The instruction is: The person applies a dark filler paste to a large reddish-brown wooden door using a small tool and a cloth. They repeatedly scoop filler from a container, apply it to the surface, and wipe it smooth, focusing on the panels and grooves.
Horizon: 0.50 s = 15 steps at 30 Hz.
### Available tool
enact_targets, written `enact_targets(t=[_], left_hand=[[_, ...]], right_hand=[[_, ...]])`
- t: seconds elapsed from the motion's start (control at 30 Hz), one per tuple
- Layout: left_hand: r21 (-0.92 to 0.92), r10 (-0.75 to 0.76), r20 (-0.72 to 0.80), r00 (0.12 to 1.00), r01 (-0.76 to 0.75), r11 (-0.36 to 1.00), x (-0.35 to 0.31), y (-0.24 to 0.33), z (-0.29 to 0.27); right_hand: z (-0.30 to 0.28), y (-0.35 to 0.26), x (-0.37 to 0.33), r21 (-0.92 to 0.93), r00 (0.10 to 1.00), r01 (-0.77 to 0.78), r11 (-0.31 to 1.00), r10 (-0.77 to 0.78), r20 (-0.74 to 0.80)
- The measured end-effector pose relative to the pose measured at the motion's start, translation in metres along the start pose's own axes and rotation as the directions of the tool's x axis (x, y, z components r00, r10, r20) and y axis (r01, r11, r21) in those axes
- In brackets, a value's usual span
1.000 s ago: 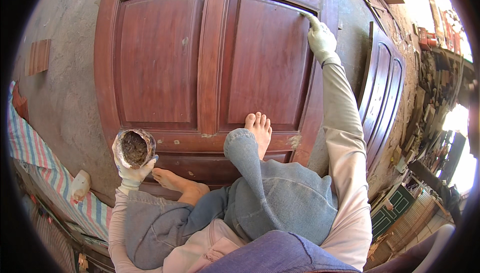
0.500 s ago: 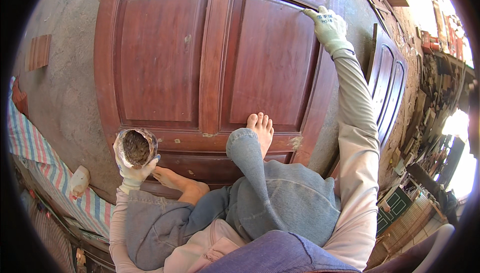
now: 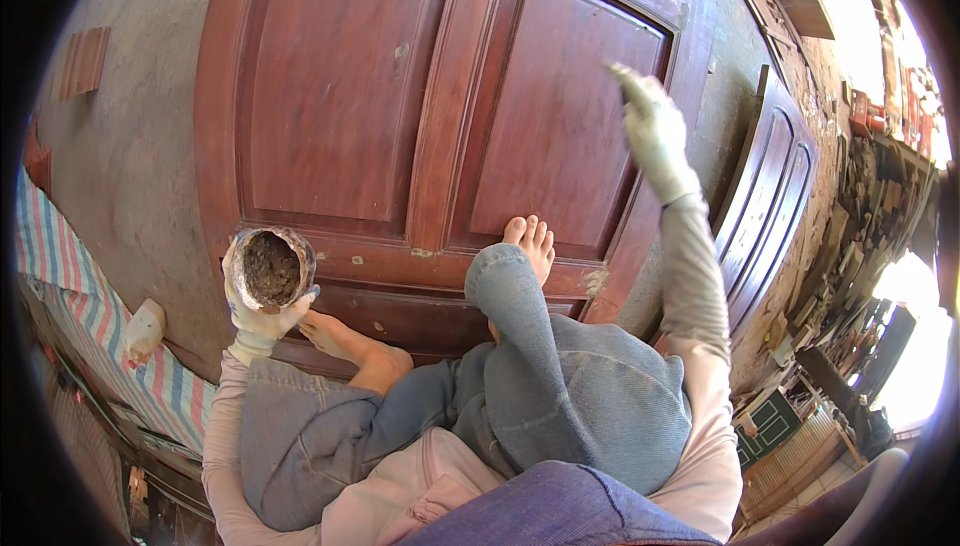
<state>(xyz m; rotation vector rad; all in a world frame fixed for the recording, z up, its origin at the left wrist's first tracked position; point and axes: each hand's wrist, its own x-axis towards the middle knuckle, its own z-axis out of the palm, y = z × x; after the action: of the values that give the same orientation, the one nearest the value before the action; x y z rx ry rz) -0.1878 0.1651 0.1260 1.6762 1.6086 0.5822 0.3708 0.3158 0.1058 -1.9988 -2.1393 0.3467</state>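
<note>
In my gloved left hand point(image 3: 258, 324) is a round tub point(image 3: 308, 258), tilted so that its brown, lumpy paste shows. The fingers wrap round its side, above the lower left part of a reddish-brown panelled wooden door point(image 3: 428, 146) that lies flat. My gloved right hand point(image 3: 656, 136) is over the door's right panel, near its right edge, blurred by motion. One fingertip, darkened, points up and to the left; the other fingers are smeared, and whether they hold anything does not show. Pale filler-like patches point(image 3: 594, 281) mark the door's lower rail.
My bare foot point(image 3: 530, 241) rests on the door. Another dark panelled door point(image 3: 765, 196) lies to the right. At left are a striped sheet point(image 3: 95, 321), a whitish jug point(image 3: 146, 331) and a wood piece point(image 3: 84, 62). Scrap wood point(image 3: 850, 206) is piled far right.
My right hand has come down from the panel's upper right edge toward me. The left hand still holds the tub. The view has shifted slightly over the door.
</note>
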Motion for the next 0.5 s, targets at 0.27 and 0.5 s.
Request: enact_targets(t=[0.27, 0.5], left_hand=[[0.043, 0.077, 0.028, 0.997, -0.078, 0.996, 0.003, -0.006, 0.0], [0.026, 0.034, 0.041, 0.999, -0.035, 0.999, 0.002, -0.01, 0.001]], right_hand=[[0.049, -0.065, -0.036, 0.036, 0.989, 0.002, 0.999, -0.008, 0.149], [0.053, -0.08, -0.056, -0.068, 0.95, 0.023, 0.997, -0.001, 0.312]])
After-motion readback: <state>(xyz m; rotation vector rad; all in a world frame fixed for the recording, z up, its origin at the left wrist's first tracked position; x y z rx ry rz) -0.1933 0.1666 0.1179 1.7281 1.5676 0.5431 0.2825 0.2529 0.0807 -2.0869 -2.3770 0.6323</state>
